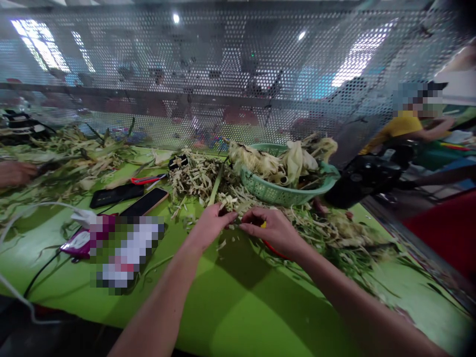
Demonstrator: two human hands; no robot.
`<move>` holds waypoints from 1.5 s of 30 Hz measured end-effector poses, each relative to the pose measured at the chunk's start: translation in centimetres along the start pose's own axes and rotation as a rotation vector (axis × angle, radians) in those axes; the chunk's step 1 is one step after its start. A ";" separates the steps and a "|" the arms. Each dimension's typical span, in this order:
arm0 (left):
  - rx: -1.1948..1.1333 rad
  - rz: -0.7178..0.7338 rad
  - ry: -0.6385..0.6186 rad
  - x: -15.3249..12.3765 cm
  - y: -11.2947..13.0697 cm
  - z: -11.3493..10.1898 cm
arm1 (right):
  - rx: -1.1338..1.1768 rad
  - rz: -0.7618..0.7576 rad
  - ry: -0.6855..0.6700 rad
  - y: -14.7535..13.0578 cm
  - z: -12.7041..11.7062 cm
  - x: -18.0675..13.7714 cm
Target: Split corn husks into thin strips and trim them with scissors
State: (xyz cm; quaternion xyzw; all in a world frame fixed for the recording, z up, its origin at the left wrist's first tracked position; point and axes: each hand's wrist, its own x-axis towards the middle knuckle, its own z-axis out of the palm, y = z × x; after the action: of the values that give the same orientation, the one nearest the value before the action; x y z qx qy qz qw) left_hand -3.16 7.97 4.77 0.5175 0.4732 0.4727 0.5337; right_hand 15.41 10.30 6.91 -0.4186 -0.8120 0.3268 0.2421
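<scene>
My left hand [211, 224] is closed, fingertips curled over a small folded piece of pale dried husk strips [227, 200]. A longer light-green strip [215, 187] rises just behind that hand. Close by on the right, my right hand [274, 229] is pinched, thumb against forefinger, its tips pointing at the left hand. Whatever lies in that pinch is too small to make out. Under my right hand, a red-and-yellow handle [274, 249] shows in part. A heap of cut, curled husk bits [195, 178] lies just beyond both hands.
A green plastic basket [286, 193] of dried husks stands behind my right hand. Leaf scraps [345, 243] cover the right side. Two phones [147, 203], red scissors [147, 179] and a purple pack [80, 243] lie left. Another person's hand [17, 173] is far left; a perforated screen [167, 109] runs behind.
</scene>
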 end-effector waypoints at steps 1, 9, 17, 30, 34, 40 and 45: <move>0.008 0.000 -0.003 0.0 0.0 0.0 | -0.007 0.003 0.004 0.0 0.1 0.0; 0.107 -0.041 -0.072 -0.1 0.2 -0.4 | 0.328 0.182 -0.051 0.6 0.1 0.3; -0.054 -0.064 -0.096 0.0 0.2 -0.5 | 0.548 0.229 -0.121 1.0 -0.3 0.5; 0.050 -0.072 -0.146 0.2 -0.7 -0.8 | 0.273 0.013 0.092 0.5 -0.1 0.7; 0.052 -0.078 -0.194 0.2 -0.7 -0.8 | 0.189 -0.031 0.142 0.5 0.3 0.6; 0.041 -0.049 -0.062 0.0 -0.3 -0.5 | 0.082 -0.091 0.224 0.8 0.0 0.6; 0.012 -0.047 0.067 0.2 -0.3 -0.2 | -0.132 -0.314 0.402 -0.2 0.0 0.3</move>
State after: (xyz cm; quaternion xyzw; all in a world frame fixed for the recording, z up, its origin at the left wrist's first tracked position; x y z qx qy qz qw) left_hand -3.37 8.17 4.45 0.4936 0.5056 0.4742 0.5252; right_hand 15.15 10.43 7.12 -0.3588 -0.8222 0.1420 0.4184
